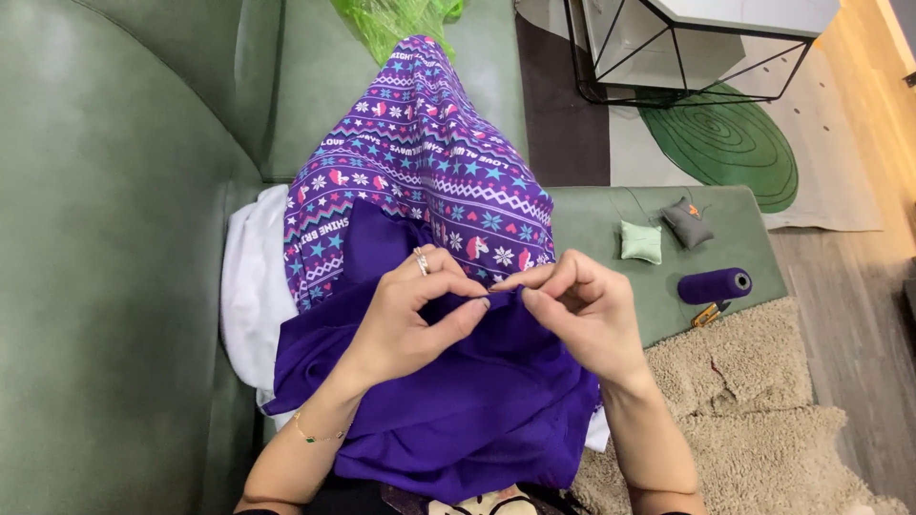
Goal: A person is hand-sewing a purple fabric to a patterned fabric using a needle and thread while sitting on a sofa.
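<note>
Head view: the left hand, with a ring on one finger and a thin bracelet at the wrist, pinches a fold of the plain purple cloth between thumb and fingers. The right hand meets it, fingertips closed narrowly on the same fold; whether they also hold a needle cannot be told. The cloth lies over the lap, partly on patterned purple trousers, above a white cloth. On the green sofa's seat, near its right edge, sit a purple thread spool, a pale green pincushion and a grey pincushion.
</note>
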